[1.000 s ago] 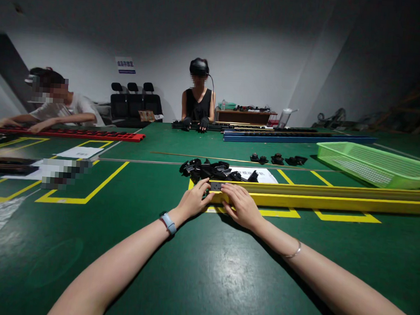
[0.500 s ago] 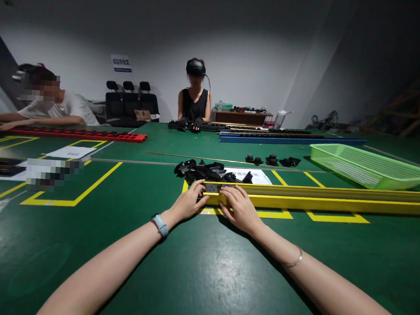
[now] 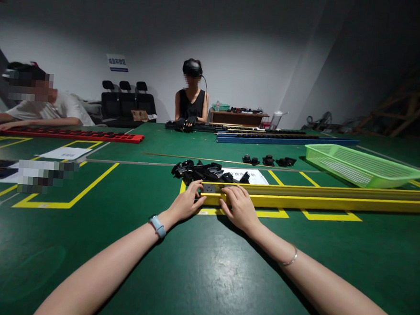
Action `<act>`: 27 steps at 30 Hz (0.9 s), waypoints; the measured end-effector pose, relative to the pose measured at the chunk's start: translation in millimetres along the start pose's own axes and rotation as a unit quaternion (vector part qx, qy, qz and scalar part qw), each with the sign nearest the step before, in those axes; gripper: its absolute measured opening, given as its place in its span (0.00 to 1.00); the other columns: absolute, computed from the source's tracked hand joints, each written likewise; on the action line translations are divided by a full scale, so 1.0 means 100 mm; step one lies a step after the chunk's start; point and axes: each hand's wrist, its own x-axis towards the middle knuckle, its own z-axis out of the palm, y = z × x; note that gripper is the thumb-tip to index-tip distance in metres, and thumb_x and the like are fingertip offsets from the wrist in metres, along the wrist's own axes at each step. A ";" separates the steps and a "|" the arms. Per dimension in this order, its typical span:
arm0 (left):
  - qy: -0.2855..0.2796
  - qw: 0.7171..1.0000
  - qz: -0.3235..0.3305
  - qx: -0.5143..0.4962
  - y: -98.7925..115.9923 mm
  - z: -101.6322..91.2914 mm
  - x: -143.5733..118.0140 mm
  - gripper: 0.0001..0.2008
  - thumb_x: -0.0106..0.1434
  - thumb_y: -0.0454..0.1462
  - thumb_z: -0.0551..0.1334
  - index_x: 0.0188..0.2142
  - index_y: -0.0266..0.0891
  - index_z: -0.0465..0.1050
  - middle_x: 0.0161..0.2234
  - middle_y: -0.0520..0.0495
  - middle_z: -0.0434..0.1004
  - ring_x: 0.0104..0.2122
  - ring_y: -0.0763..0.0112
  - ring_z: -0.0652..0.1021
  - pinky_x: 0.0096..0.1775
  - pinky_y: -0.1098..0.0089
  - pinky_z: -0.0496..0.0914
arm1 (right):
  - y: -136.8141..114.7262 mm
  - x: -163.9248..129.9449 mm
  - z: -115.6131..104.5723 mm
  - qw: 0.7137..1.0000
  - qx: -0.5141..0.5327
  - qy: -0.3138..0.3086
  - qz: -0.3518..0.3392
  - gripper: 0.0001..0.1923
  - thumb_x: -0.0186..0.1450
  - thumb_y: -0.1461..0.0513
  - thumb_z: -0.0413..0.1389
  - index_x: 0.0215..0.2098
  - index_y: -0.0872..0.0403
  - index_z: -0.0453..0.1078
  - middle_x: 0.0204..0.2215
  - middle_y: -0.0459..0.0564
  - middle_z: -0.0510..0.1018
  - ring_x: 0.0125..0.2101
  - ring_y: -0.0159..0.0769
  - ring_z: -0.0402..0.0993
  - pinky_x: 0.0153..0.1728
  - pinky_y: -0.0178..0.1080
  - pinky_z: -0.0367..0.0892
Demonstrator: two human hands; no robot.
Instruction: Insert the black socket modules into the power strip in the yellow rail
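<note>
Yellow rail (image 3: 318, 197) end, left hand (image 3: 186, 204), right hand (image 3: 240, 207) flat on it

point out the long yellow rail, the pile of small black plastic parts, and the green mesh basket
Long yellow metal rail (image 3: 318, 201): head view, on its near side face.
Pile of small black plastic parts (image 3: 204, 171): head view, middle of the pile.
Green plastic mesh basket (image 3: 374, 177): head view, on its near wall.

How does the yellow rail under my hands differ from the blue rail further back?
The yellow rail lies nearest, with the left hand and right hand at its end; the blue rail lies beyond, untouched. The yellow rail holds one black piece at its end; the blue rail carries dark parts along its length. Both are long and lie flat on the green table.
</note>
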 end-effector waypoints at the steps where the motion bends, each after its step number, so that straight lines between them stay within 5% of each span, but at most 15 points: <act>1: 0.000 1.000 0.000 -0.001 0.00 0.00 0.00 0.17 0.65 0.43 0.54 0.52 0.42 0.59 0.60 0.40 0.59 0.37 0.71 0.77 0.39 0.65 0.73 | 0.00 0.00 0.00 1.000 -0.002 0.003 0.003 0.15 0.67 0.59 0.48 0.50 0.54 0.65 0.43 0.56 0.74 0.46 0.45 0.68 0.56 0.51 0.57; 14: -0.008 0.998 0.003 -0.065 -0.06 0.00 0.01 0.16 0.65 0.43 0.55 0.51 0.41 0.62 0.60 0.39 0.59 0.38 0.72 0.76 0.39 0.66 0.73 | 0.06 -0.02 0.04 0.999 -0.031 0.023 0.037 0.18 0.67 0.58 0.48 0.52 0.55 0.64 0.44 0.58 0.72 0.48 0.48 0.65 0.55 0.54 0.57; 22: -0.007 0.996 0.002 -0.090 -0.07 0.00 0.03 0.18 0.65 0.43 0.55 0.52 0.41 0.62 0.60 0.39 0.60 0.38 0.71 0.76 0.38 0.66 0.74 | -0.02 -0.03 0.00 0.993 0.054 -0.046 -0.099 0.23 0.65 0.62 0.50 0.58 0.53 0.59 0.58 0.56 0.65 0.57 0.44 0.60 0.58 0.52 0.58; 27: -0.015 0.996 0.006 -0.091 -0.06 -0.02 0.03 0.17 0.65 0.44 0.54 0.51 0.41 0.65 0.61 0.40 0.59 0.39 0.70 0.76 0.38 0.66 0.74 | -0.06 -0.02 -0.03 0.986 0.069 -0.088 -0.122 0.28 0.65 0.62 0.50 0.63 0.52 0.53 0.59 0.53 0.65 0.60 0.41 0.57 0.60 0.51 0.55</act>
